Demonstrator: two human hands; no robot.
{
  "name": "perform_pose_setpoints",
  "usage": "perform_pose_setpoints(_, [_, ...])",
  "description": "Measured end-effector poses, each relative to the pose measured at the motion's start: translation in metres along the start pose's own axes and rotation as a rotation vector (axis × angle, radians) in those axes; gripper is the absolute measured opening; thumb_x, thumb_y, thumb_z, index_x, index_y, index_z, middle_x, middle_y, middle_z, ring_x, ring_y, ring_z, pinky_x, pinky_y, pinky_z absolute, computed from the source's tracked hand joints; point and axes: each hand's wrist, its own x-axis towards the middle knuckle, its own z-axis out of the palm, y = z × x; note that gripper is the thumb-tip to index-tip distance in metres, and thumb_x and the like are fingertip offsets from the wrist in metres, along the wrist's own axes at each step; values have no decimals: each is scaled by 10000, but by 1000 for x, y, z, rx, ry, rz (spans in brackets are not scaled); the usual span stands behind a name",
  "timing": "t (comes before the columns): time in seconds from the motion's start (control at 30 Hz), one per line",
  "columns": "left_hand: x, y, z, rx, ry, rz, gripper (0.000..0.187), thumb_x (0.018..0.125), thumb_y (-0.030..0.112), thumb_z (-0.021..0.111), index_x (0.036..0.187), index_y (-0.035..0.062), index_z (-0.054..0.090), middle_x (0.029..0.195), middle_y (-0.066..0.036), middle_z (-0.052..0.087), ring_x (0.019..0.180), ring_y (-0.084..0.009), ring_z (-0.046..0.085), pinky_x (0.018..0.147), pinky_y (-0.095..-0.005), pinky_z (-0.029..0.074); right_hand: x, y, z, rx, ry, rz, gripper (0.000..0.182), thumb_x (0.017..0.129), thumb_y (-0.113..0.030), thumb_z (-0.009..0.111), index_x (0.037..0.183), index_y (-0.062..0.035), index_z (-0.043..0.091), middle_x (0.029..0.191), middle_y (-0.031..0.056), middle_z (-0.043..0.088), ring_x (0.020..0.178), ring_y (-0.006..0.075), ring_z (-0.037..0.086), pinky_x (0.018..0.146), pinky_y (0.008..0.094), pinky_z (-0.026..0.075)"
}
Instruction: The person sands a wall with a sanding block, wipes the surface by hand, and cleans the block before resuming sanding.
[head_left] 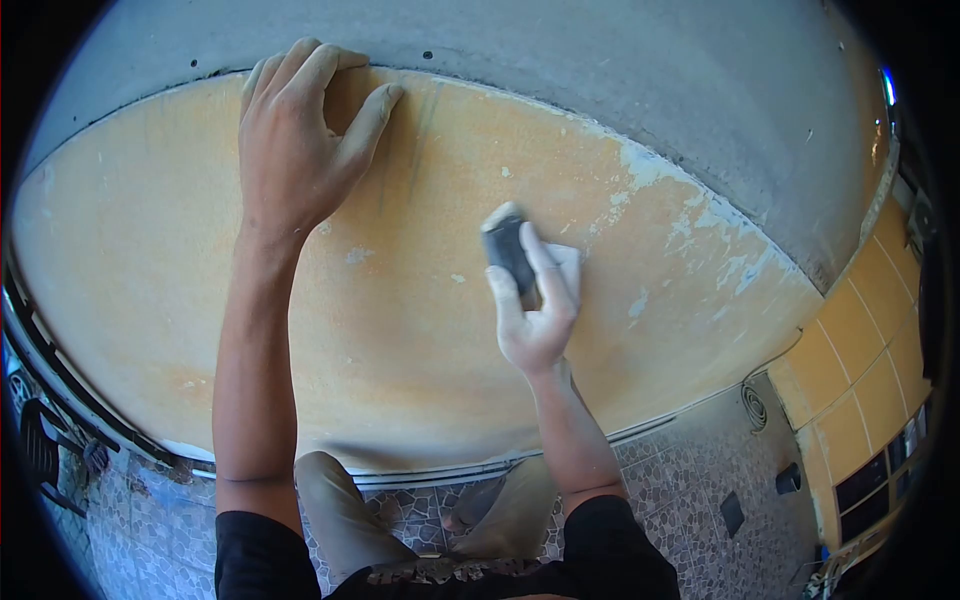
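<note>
My left hand [296, 148] rests against the upper part of a yellow painted panel [420, 310], with thumb and fingers apart. Its fingertips reach the seam where the grey surface [560, 60] begins. My right hand [540, 322], coated in pale dust, grips a dark sanding block [508, 252] between thumb and fingers. The block lies against the panel right of the middle, its far end whitish and slightly blurred. White patches of worn paint [690, 215] show along the panel's upper right. The block's underside is hidden.
Below the panel is a stone-patterned tiled floor [670, 500], with my knees close to the panel's bottom edge. To the right are a coiled hose or cable [754, 405], a dark cup-like container [789, 478] and a yellow tiled wall [850, 375]. A black chair [42, 445] stands far left.
</note>
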Motion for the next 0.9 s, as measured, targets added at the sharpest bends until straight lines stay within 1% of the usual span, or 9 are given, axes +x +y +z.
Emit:
perform_pose_setpoints(0.1, [0,-4,-6,40,-60,41,316,956,314,815,1108,48,741,1039,-61,710,1026,-278,650,965,-426,513,11,-15,-12,507,124,444,439,1030,-96,677,1435,66,622,1098,80,671,996,183,649,891,322,520])
perform_pose_setpoints(0.17, [2,-5,-10,48,-89,51,324,954,318,817,1114,47,738,1041,-63,707,1031,-278,648,970,-431,511,20,-22,-24,747,78,620,423,1093,-220,629,1418,50,629,1133,100,692,1000,172,671,890,312,536])
perform_pose_setpoints(0.23, [3,-5,-11,49,-113,60,333,952,321,820,1119,46,736,1042,-65,705,1036,-277,647,975,-435,510,22,-16,-38,1425,-99,938,476,1124,-374,577,1391,13,645,1196,137,702,983,188,693,900,315,550])
perform_pose_setpoints(0.27, [3,-6,-10,48,-106,59,330,949,334,812,1116,59,739,1034,-70,712,1024,-275,659,1002,-437,507,22,-8,-36,1724,-188,931,516,1135,-458,523,1380,-21,645,1219,160,703,983,212,709,893,339,569])
perform_pose_setpoints(0.4, [2,-3,-8,62,-103,25,336,949,358,802,1109,68,741,1020,-76,712,1005,-271,661,1023,-436,503,12,-6,-33,1874,-167,864,499,1162,-465,438,1455,-91,591,1238,154,675,1047,267,654,848,426,542])
perform_pose_setpoints(0.53, [1,-3,-8,49,-118,1,329,949,325,824,1114,53,741,1041,-59,700,1024,-265,630,966,-424,508,23,-20,-42,1651,-154,921,501,1171,-450,415,1449,-69,582,1233,152,674,969,239,672,729,351,562])
perform_pose_setpoints(0.63, [2,-3,-8,48,-107,20,319,946,318,826,1105,54,740,1024,-56,692,1011,-264,626,961,-416,503,39,-28,-46,1244,-72,841,394,1154,-282,520,1443,-19,568,1237,154,664,999,192,696,685,317,562])
perform_pose_setpoints(0.7, [2,-2,-8,53,-112,12,304,944,307,825,1098,59,740,1013,-53,685,998,-263,619,954,-410,500,43,-15,-39,412,28,495,342,1113,-130,590,1432,-7,571,1275,139,632,951,170,666,706,305,538])
perform_pose_setpoints(0.9, [1,-7,-4,32,-85,25,276,948,291,810,1093,66,740,1015,-46,681,997,-261,613,997,-415,474,51,-10,-17,-3,178,218,404,972,-80,773,1341,20,640,1253,191,619,1136,314,623,968,424,529])
